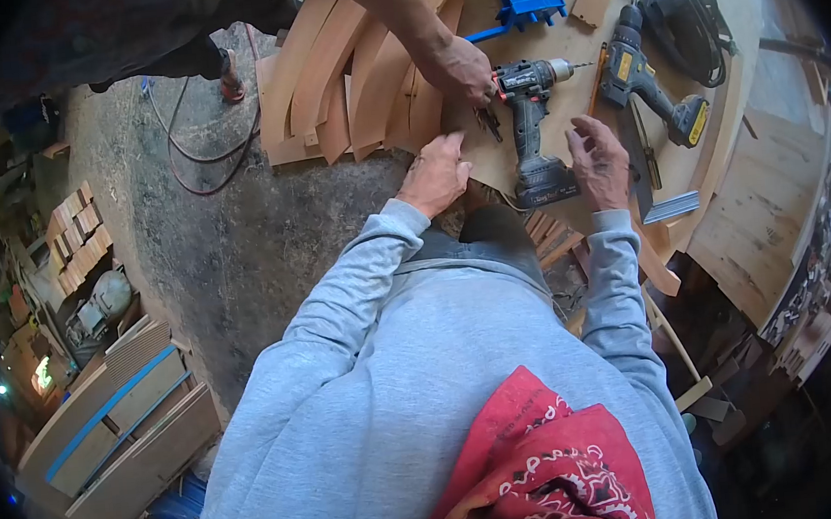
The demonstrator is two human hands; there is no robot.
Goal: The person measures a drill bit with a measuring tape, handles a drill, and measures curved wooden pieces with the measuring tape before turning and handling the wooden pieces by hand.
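My left hand (pixel 435 177) is at the table's near edge, its fingers apart and slightly blurred, beside the ends of curved wooden pieces (pixel 324 65). My right hand (pixel 601 162) hovers with loosely bent, parted fingers just right of a black cordless drill (pixel 527 131); it holds nothing that I can see. The drill lies on its side, a thin bit pointing right. Another person's hand (pixel 458 70) reaches down from the top to the drill's rear, above small dark bits (pixel 490 122). A second, yellow-and-black drill (pixel 628 68) lies farther right.
On the table (pixel 555 45) are a blue plastic jig (pixel 527 7), a black tool with coiled cord (pixel 686 23), a pencil (pixel 598 77) and a bundle of metal strips (pixel 672 206). A hose (pixel 197 160) lies on the floor; curved frames (pixel 123 414) stand lower left.
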